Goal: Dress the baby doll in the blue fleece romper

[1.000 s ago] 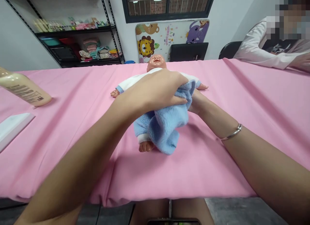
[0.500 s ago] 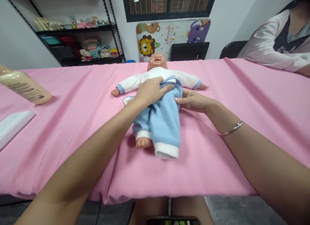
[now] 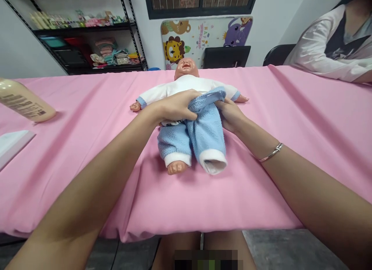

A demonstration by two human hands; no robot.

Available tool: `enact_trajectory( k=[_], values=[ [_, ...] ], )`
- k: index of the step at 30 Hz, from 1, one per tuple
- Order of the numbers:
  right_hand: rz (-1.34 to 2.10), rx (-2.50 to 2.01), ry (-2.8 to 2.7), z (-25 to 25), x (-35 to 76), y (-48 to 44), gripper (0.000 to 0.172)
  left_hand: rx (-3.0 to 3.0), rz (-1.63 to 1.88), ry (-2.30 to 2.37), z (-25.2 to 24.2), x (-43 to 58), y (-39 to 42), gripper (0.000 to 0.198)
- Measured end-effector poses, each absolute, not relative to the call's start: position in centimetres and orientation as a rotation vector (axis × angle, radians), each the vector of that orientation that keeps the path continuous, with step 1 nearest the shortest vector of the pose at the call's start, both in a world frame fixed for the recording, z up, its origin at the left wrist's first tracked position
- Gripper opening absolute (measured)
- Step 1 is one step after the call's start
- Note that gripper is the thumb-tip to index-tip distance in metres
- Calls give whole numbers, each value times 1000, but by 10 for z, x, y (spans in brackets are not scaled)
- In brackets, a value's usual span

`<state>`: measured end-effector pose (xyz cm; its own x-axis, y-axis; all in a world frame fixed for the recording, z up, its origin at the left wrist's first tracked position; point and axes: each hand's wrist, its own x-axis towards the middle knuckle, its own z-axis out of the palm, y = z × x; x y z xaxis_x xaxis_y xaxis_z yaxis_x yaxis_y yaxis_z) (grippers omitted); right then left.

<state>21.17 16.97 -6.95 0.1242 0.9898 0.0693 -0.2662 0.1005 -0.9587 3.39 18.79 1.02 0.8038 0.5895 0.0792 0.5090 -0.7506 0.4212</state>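
A baby doll (image 3: 186,68) in a white long-sleeved top with blue cuffs lies on its back, arms spread, on the pink cloth (image 3: 255,192). Fuzzy blue pants (image 3: 207,126) with white cuffs lie over its lower body. One foot (image 3: 177,167) shows below the cuff at the left; the right cuff hangs open with no foot visible. My left hand (image 3: 180,105) grips the waistband from the left, thumb below it. My right hand (image 3: 231,113) is closed on the waistband's right side, its fingertips partly hidden by the fabric.
A beige bottle (image 3: 26,101) and a white box (image 3: 14,146) lie at the left. Behind the table are a shelf rack (image 3: 84,31), a black screen (image 3: 226,57) and a cartoon board (image 3: 200,33). A person in white sleeves (image 3: 325,49) sits at the back right.
The waistband has been raised and pulled toward the right. The right pant leg has shifted up and right, with its cuff opening now facing the camera. My right hand now holds the waistband.
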Motion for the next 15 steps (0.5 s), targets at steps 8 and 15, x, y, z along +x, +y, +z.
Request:
enact_trajectory(
  k=[8,15],
  values=[
    [1204,-1031,-1038,-76,215,178,20,2784,691,1191,-17,49,185,28],
    [1176,-1074,-1040,-81,222,186,25,2742,569,1515,-20,55,176,30]
  ],
)
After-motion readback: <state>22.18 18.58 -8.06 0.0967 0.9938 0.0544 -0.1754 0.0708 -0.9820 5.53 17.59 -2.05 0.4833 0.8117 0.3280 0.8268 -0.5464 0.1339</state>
